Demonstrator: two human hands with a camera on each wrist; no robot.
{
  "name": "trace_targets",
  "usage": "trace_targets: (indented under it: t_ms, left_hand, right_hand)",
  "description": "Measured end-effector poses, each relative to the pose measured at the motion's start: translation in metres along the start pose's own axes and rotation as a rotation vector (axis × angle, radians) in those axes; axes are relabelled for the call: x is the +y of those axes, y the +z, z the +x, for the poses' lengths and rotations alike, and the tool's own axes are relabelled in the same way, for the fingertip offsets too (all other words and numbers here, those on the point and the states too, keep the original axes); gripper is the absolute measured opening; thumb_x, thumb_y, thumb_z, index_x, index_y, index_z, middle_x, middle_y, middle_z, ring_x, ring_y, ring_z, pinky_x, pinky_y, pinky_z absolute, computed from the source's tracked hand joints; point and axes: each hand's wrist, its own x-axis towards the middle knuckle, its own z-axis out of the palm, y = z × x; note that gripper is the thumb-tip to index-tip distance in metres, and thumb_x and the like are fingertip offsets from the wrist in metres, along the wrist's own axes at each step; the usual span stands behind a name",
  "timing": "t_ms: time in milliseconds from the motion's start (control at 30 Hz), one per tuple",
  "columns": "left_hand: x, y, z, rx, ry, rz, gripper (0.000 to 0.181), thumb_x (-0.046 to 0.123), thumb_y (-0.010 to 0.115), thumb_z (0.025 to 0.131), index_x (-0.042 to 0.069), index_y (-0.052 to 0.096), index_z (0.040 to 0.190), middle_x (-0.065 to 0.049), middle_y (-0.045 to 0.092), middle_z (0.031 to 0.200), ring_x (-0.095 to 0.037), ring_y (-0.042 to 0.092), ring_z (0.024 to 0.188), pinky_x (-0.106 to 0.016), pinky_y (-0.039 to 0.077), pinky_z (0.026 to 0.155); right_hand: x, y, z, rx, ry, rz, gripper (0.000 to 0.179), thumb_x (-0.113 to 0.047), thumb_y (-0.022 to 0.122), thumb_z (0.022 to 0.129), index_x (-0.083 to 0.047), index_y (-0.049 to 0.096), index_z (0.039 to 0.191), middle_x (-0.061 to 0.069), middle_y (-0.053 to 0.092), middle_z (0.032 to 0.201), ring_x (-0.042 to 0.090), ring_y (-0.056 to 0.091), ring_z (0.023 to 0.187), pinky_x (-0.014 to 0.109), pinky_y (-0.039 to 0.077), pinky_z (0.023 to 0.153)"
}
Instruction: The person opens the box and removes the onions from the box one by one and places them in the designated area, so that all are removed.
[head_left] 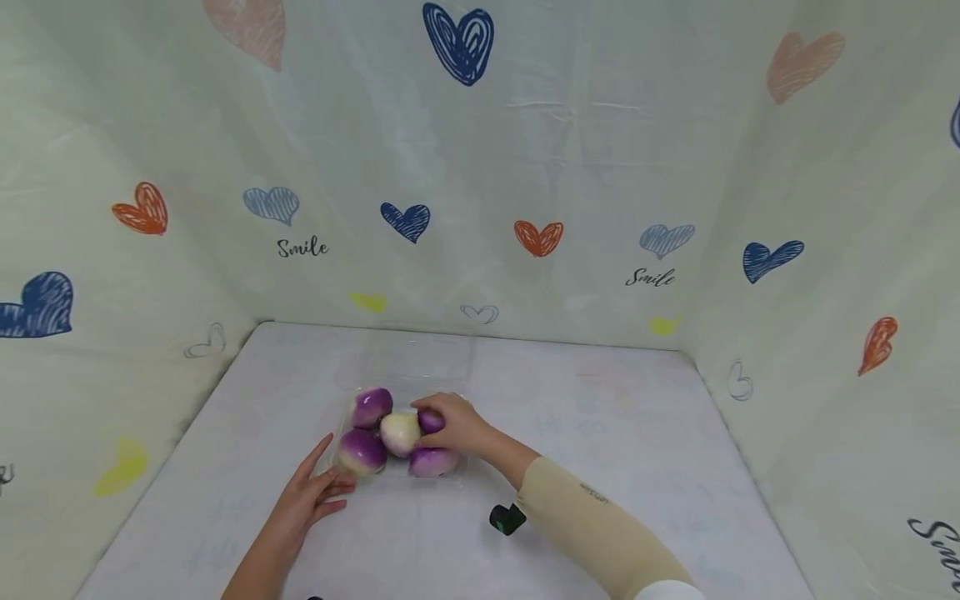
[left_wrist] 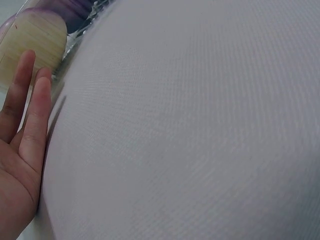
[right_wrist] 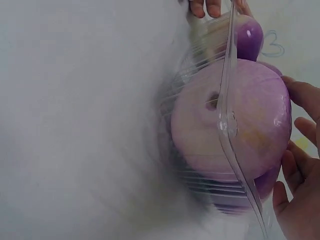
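Several purple-and-white turnips (head_left: 362,452) sit together in a clear plastic container (right_wrist: 228,125). My right hand (head_left: 461,423) reaches in from the right, its thumb and fingers around a purple turnip (head_left: 431,421) at the back right. A pale turnip (head_left: 400,434) lies just left of those fingers, and a lilac one (head_left: 432,462) is in front of them. At the container's front left corner, my left hand (head_left: 303,493) rests with fingers extended. In the left wrist view, its fingertips are right by the container's side, next to a turnip (left_wrist: 37,42).
The container's clear lid (head_left: 416,354) lies folded back behind it on the white table (head_left: 600,425). A small black object (head_left: 507,519) is on the table near the right forearm. A heart-printed curtain (head_left: 585,167) surrounds the table at the back and sides.
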Motion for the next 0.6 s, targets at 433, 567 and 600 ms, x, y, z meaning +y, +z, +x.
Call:
trace_targets:
  t_ms: [433,567,600]
  left_hand:
    - [-0.004,-0.001,0.002,-0.003,0.006,0.009,0.065,0.017,0.047,0.103,0.02,0.012,0.158,-0.01,0.071,0.094,-0.02,0.067,0.092,-0.035,0.054,0.079]
    - [-0.006,-0.001,0.004,0.007,0.004,0.011,0.064,0.017,0.047,0.103,0.021,0.014,0.158,-0.011,0.07,0.095,-0.02,0.068,0.092,-0.035,0.054,0.079]
    - [-0.006,-0.001,0.004,0.011,0.003,0.011,0.064,0.017,0.047,0.103,0.021,0.015,0.158,-0.012,0.07,0.095,-0.02,0.068,0.092,-0.035,0.054,0.079]
  right_hand:
    - [-0.012,0.007,0.015,-0.01,0.095,-0.107,0.061,-0.043,0.087,0.068,-0.022,0.067,0.122,-0.014,0.065,0.116,0.01,0.047,0.099,0.034,0.033,0.091]
    - [-0.012,0.01,0.019,-0.016,0.115,-0.131,0.061,-0.046,0.087,0.067,-0.025,0.067,0.121,-0.017,0.066,0.11,0.008,0.044,0.093,0.033,0.03,0.086]
    - [-0.012,0.011,0.019,-0.016,0.114,-0.133,0.061,-0.045,0.087,0.067,-0.025,0.067,0.121,-0.017,0.066,0.109,0.008,0.043,0.092,0.033,0.03,0.086]
